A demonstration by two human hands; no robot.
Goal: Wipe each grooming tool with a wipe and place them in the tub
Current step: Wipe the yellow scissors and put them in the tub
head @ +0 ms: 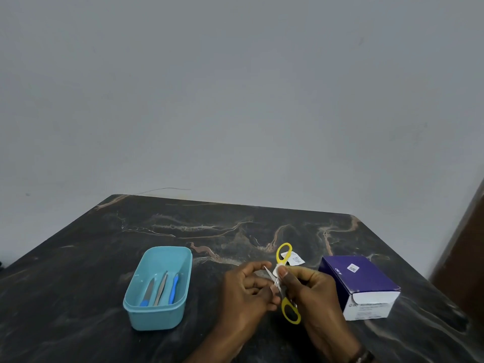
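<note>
Lower centre of frame: left hand (246,289) gripping open yellow scissors (284,284), right hand (309,286) pinching wipe (277,270) against blade; teal tub (146,318) lower left.

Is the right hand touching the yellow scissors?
Touching: the head view shows the right hand pinching a wipe against the yellow scissors.

Yellow-handled scissors (286,281) open, held beside teal tub (157,317).
</note>
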